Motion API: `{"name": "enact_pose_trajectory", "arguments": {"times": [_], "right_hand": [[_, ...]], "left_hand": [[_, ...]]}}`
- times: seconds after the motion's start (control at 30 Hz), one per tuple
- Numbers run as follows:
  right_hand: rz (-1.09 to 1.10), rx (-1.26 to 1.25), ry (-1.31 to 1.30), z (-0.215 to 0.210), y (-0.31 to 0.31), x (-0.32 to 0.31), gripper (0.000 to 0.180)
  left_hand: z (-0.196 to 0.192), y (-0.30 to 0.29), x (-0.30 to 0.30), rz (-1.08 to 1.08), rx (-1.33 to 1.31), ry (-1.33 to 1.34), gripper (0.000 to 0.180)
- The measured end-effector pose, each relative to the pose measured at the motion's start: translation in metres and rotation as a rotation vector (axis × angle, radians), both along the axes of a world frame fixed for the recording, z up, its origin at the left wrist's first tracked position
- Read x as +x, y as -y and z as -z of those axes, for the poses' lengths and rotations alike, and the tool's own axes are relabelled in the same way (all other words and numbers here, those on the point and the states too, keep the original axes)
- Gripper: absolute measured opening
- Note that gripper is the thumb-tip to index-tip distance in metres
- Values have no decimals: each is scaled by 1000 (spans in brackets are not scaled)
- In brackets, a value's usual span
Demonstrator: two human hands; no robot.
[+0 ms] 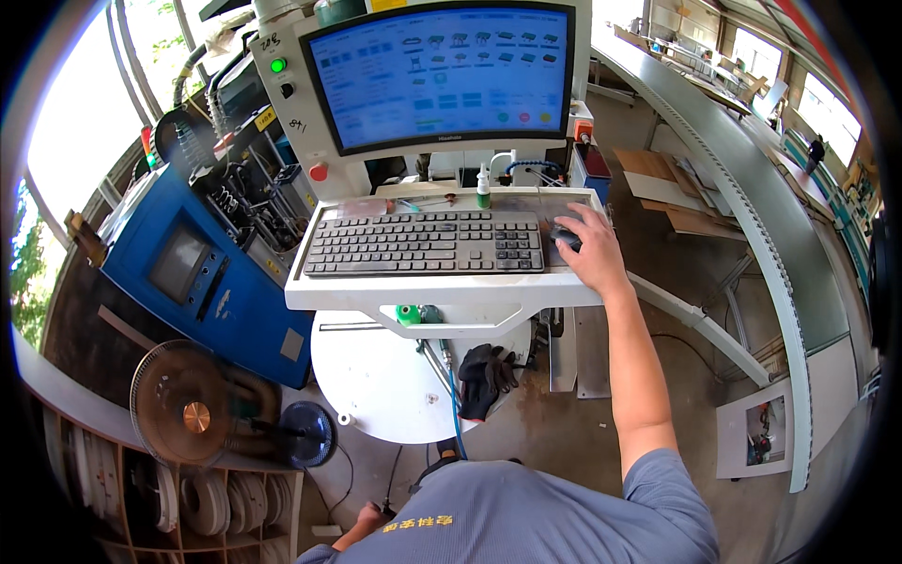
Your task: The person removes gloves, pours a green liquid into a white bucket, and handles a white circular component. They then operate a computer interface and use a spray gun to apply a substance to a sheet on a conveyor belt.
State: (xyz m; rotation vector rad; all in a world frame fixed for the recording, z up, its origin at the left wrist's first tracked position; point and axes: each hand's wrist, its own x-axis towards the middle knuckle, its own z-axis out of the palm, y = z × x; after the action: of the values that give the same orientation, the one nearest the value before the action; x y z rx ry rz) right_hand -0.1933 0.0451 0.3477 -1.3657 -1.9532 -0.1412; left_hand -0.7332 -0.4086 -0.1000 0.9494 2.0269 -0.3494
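One black mouse (565,235) sits on the tray (442,292) right of the keyboard (423,243), gripped loosely by the right hand (592,250) for apparent pointer selection; the next click likely calls for steady aim, while the left hand (372,518) hangs low, closure indeterminable

One wide fisheye view looks forward and steeply down from the person's head, just above the shirt (526,512). The keyboard (423,242) and right hand (594,248) lie mid-range, the screen (442,80) beyond; the long table (816,282) curves along the right rim.
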Motion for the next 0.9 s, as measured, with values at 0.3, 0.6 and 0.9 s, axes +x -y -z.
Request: {"name": "enact_pose_trajectory", "arguments": {"times": [0.3,0.6,0.9], "right_hand": [[51,-85,-30,0,5,-2,30],[-7,-77,-57,-2,6,-4,27],[-21,-83,-71,-2,6,-5,26]], "left_hand": [[33,-38,-15,2,-44,56,65],[15,-87,-8,-18,4,35,68],[-12,-100,4,-19,30,129,67]]}}
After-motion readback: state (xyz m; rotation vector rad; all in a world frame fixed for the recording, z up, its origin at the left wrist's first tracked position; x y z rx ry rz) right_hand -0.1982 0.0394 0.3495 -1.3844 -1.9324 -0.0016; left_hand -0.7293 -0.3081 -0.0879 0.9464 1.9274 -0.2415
